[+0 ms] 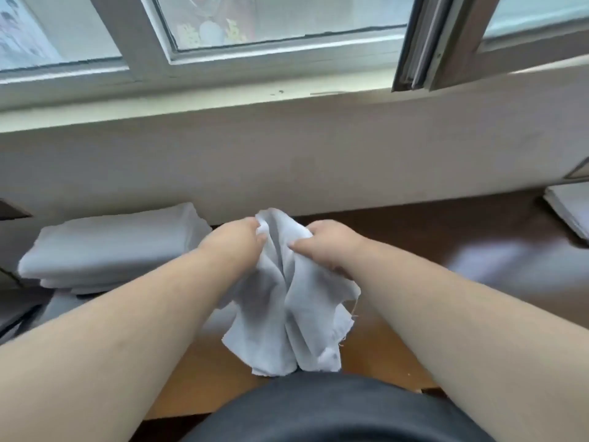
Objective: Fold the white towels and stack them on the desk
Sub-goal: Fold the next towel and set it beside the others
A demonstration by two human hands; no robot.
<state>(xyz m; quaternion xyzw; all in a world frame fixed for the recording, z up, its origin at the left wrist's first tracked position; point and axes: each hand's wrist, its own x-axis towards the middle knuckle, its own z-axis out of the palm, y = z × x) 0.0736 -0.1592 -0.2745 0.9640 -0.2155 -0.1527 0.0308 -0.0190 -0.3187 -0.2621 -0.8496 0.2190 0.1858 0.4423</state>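
Nearest the person, a crumpled white towel [296, 301] hangs above the desk [414, 237], pinched at its top by the left hand [237, 239] and right hand [325, 245], close together. It seems about to be spread; the next move calls for finding corners. Farther left sits the folded stack [108, 247].

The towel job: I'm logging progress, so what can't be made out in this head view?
- Stack of folded towels: count unclear, layers blur together and the left forearm covers its near edge.
- Held towel: bunched between left hand and right hand, so its corners are hidden.
- White pile: cut off by the right edge.
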